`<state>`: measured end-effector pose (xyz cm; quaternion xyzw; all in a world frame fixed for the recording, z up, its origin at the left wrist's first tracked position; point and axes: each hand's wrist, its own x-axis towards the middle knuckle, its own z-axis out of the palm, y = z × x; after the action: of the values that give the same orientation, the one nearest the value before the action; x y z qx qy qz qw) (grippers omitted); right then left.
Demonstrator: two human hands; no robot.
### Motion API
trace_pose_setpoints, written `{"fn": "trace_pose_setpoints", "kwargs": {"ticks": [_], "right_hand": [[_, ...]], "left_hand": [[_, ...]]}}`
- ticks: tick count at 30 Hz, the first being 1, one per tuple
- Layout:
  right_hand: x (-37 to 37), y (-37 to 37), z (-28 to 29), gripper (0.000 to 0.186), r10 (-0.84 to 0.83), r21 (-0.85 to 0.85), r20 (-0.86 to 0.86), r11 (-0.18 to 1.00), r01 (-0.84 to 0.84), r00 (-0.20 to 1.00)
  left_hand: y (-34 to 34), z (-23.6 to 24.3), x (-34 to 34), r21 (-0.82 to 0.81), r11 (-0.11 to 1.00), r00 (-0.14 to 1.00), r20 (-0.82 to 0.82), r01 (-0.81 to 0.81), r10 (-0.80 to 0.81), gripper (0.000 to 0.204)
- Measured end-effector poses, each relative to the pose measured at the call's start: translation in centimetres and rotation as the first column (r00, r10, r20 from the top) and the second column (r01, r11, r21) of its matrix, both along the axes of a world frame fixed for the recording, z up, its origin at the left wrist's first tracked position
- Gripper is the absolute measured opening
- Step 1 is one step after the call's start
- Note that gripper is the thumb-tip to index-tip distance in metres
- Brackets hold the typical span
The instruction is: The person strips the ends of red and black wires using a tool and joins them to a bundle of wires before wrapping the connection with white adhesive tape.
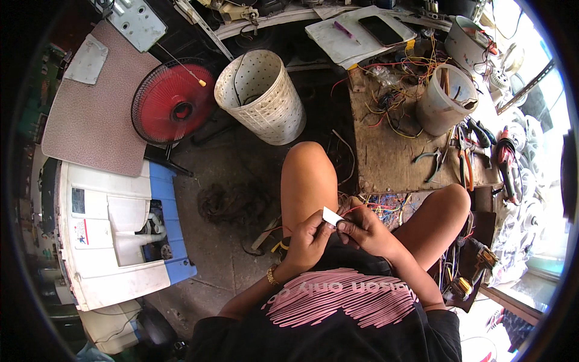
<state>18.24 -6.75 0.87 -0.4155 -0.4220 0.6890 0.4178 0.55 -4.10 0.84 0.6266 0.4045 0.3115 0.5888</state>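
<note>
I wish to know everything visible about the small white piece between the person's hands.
The small white piece is flat-looking, roughly rectangular; its material is unclear. It slants from upper left to lower right above the lap, partly covered, gripped by the left hand and, at its right end, the right hand.

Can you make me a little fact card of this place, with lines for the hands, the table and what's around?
Left hand: pinching a small white piece
Right hand: pinching the same piece's other end
Wooden table: tangled wires, whitish bucket, orange-handled pliers
Beyond it: purple pen, black phone
Left of table: perforated basket, red-bladed fan
</note>
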Motion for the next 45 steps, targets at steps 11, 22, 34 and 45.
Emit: {"fn": "trace_pose_setpoints", "kwargs": {"ticks": [11,22,34,45], "right_hand": [[-0.2,-0.2,-1.1,0.011,-0.101,-0.047,-0.049,0.994,0.098,0.994],[-0.4,0.0,-1.5,0.011,-0.156,0.015,-0.01,0.988,0.156,0.988],[0.3,0.0,-1.7,0.011,-0.272,-0.096,0.029,0.957,0.273,0.962],[2.0,0.3,0.8,0.054,-0.471,-0.014,-0.1,0.882,0.472,0.877]], "left_hand": [[0.1,-0.3,-0.6,0.04,0.997,0.996,-0.044,0.073,-0.071,0.014],[-0.2,-1.3,-0.9,-0.018,0.996,0.996,-0.037,0.085,-0.086,0.015],[-0.6,-0.7,-1.4,-0.164,0.981,0.993,-0.048,0.101,-0.11,0.018],[-1.1,-1.1,-1.3,-0.364,0.929,0.988,0.102,-0.068,0.112,0.02]]}}
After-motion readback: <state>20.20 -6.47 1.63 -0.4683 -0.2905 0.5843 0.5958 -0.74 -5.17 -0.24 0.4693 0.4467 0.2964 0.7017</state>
